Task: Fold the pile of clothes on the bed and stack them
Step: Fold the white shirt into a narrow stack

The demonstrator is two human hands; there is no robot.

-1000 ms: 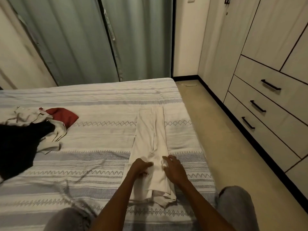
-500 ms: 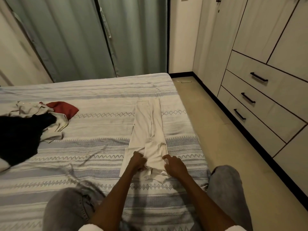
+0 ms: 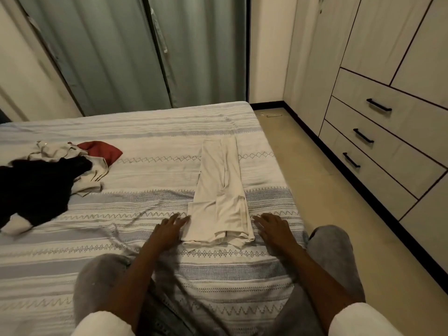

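Cream garment (image 3: 219, 197) lies flat on the bed (image 3: 145, 132), near its right edge, already folded lengthwise into a narrow strip running away from me. Near end has loose layered edges showing.

My left hand (image 3: 169, 230) rests flat on the bedcover at the strip's near-left corner, fingers spread, touching the cloth edge, gripping nothing. My right hand (image 3: 271, 226) is flat on the cover just beside the near-right corner, fingers straight, also holding nothing.

Step, as I read it: long fold done, cross fold pending. Next move calls for pinching both near corners and carrying them to the far end, edges kept aligned.

Unfolded pile (image 3: 48, 175), black, cream and red pieces, sits well apart at the left. No stack visible yet.
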